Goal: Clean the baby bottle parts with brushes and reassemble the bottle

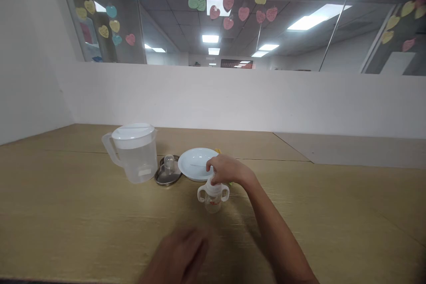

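Observation:
A clear baby bottle point(213, 202) with two white side handles and a white collar is upright on the table in front of me. My right hand point(229, 169) comes over it from the right, its fingers curled closed about the bottle's top. These fingers hide most of the teat area. Low in the view, nearer to me, my left hand point(181, 253) is smeared by motion, apart from the bottle; its fingers cannot be made out. Just behind the bottle lies a white plate point(195, 155), with a thin line across its middle that I cannot identify.
A lidded translucent pitcher point(138, 159) is at the left. Beside it, a small metal dish point(166, 180) carries a clear dome-shaped cap point(169, 164). Something yellow point(218, 151) peeks out behind the plate. A white wall point(213, 97) under a window bounds the wooden table point(100, 222).

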Tool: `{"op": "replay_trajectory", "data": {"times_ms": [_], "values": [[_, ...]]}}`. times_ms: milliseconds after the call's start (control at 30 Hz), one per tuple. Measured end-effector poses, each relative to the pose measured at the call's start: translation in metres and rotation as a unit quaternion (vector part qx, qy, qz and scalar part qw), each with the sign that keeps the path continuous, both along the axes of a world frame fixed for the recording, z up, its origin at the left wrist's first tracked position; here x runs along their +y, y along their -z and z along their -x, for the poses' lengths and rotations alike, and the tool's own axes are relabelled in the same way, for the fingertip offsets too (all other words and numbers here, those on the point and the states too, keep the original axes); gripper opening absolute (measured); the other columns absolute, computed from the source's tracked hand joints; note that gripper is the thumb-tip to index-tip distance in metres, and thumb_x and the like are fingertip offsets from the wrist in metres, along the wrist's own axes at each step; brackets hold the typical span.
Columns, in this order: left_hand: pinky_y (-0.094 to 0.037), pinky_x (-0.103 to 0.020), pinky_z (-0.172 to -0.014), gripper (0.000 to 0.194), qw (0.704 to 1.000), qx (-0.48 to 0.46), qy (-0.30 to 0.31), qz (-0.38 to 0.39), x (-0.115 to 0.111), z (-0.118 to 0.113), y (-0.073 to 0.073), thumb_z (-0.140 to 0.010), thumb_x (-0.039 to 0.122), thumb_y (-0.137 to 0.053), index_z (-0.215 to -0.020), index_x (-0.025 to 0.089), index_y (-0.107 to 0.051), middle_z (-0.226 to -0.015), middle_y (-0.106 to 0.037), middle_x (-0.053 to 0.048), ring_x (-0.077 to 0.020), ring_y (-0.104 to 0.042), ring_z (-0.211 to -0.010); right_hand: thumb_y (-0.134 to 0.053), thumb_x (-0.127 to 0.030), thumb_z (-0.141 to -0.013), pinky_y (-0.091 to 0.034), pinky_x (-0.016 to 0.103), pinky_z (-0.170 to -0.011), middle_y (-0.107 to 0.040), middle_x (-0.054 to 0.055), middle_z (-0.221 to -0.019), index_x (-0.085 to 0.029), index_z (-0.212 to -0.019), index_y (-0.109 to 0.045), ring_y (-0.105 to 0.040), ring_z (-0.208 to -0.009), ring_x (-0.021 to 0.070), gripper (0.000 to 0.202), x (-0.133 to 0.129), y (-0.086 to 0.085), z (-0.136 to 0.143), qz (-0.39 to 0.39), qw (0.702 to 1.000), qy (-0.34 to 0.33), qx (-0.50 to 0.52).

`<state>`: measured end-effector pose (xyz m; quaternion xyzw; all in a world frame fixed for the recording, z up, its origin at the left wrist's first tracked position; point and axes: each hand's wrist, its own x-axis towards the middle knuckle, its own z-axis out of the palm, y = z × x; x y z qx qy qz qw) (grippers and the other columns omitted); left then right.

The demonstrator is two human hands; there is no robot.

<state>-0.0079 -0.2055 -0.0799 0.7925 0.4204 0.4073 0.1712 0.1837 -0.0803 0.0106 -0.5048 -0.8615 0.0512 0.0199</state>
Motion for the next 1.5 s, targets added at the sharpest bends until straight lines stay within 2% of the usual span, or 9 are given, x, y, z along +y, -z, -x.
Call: {"op": "replay_trajectory", "data": {"times_ms": [200,333,633,800,967,1067,1233,1400,1500], "values": [[-0.029,-0.045,-0.104,0.086,0.998,0.054,0.032,-0.027,0.092,-0.038,-0.009,-0.067,0.041,-0.068,-0.138,0.023,-0.023,-0.142,-0.03,-0.009,-0.0297,-0.029,-0.128,-0.064,-0.026,-0.063,-0.03,0.022,-0.051,-0.064,0.007,-0.087,-0.014,-0.096,-0.062,-0.057,-0.073,0.0158,0.035,-0.003,-0.005,0.002,-0.014,1.0,-0.001,-0.006],[-0.038,-0.047,-0.094,0.096,1.0,-0.019,0.02,-0.001,0.113,-0.042,0.012,-0.06,0.04,-0.073,-0.138,0.022,-0.021,-0.133,-0.04,-0.013,-0.0293,-0.045,-0.113,-0.065,-0.026,-0.062,-0.03,0.023,-0.05,-0.065,0.006,-0.087,-0.015,-0.096,-0.062,-0.058,-0.073,0.0163,0.036,-0.005,-0.006,0.006,-0.023,1.0,0.013,-0.004],[-0.041,-0.042,-0.09,0.085,0.979,-0.186,0.026,0.076,0.124,-0.051,0.054,-0.059,0.036,-0.075,-0.132,0.023,-0.034,-0.114,-0.057,-0.01,-0.0262,-0.055,-0.102,-0.058,-0.026,-0.074,-0.039,0.025,-0.06,-0.065,0.013,-0.095,-0.011,-0.098,-0.06,-0.061,-0.085,0.0214,0.027,-0.011,-0.001,0.017,-0.078,0.996,0.019,-0.048],[-0.041,-0.039,-0.091,0.08,0.967,-0.226,0.035,0.113,0.12,-0.053,0.054,-0.061,0.037,-0.074,-0.13,0.021,-0.036,-0.117,-0.055,-0.01,-0.0258,-0.052,-0.108,-0.046,-0.018,-0.082,-0.041,0.028,-0.06,-0.066,0.017,-0.091,-0.009,-0.094,-0.062,-0.063,-0.082,0.0237,0.022,-0.013,-0.002,0.024,-0.066,0.994,0.05,-0.071],[-0.041,-0.038,-0.09,0.079,0.97,-0.216,0.034,0.107,0.119,-0.05,0.052,-0.061,0.037,-0.074,-0.129,0.02,-0.037,-0.118,-0.054,-0.01,-0.0255,-0.051,-0.11,-0.031,-0.041,-0.09,-0.039,0.026,-0.055,-0.066,0.012,-0.068,-0.01,-0.082,-0.064,-0.062,-0.063,0.0186,0.045,-0.02,-0.013,0.016,0.008,0.997,0.063,-0.03],[-0.041,-0.039,-0.09,0.079,0.973,-0.202,0.035,0.107,0.119,-0.046,0.047,-0.06,0.038,-0.074,-0.129,0.02,-0.039,-0.119,-0.054,-0.01,-0.0256,-0.052,-0.108,-0.048,-0.051,-0.079,-0.039,0.026,-0.057,-0.066,0.011,-0.086,-0.014,-0.097,-0.061,-0.061,-0.077,0.0215,0.043,-0.02,-0.014,0.009,-0.032,0.997,0.068,-0.027],[-0.044,-0.04,-0.085,0.078,0.972,-0.196,0.037,0.127,0.116,-0.044,0.041,-0.059,0.038,-0.074,-0.127,0.021,-0.042,-0.107,-0.06,-0.008,-0.0244,-0.057,-0.097,-0.068,-0.041,-0.06,-0.039,0.024,-0.056,-0.064,0.009,-0.098,-0.018,-0.111,-0.053,-0.06,-0.085,0.0225,0.058,-0.01,0.0,0.011,-0.012,0.999,0.011,-0.052],[-0.044,-0.039,-0.083,0.079,0.966,-0.219,0.028,0.132,0.115,-0.046,0.039,-0.057,0.036,-0.076,-0.127,0.019,-0.042,-0.104,-0.06,-0.008,-0.0237,-0.057,-0.094,-0.05,-0.039,-0.078,-0.043,0.028,-0.061,-0.065,0.018,-0.096,-0.008,-0.1,-0.059,-0.062,-0.084,0.0251,0.04,-0.009,0.003,0.027,-0.039,0.993,0.093,-0.059],[-0.045,-0.037,-0.082,0.079,0.966,-0.221,0.03,0.132,0.115,-0.045,0.039,-0.056,0.035,-0.076,-0.126,0.019,-0.043,-0.103,-0.06,-0.008,-0.0231,-0.057,-0.092,-0.043,-0.044,-0.083,-0.042,0.027,-0.054,-0.067,0.014,-0.073,-0.009,-0.086,-0.063,-0.063,-0.063,0.0207,0.042,-0.014,-0.005,0.024,0.033,0.993,0.104,-0.042]]}}
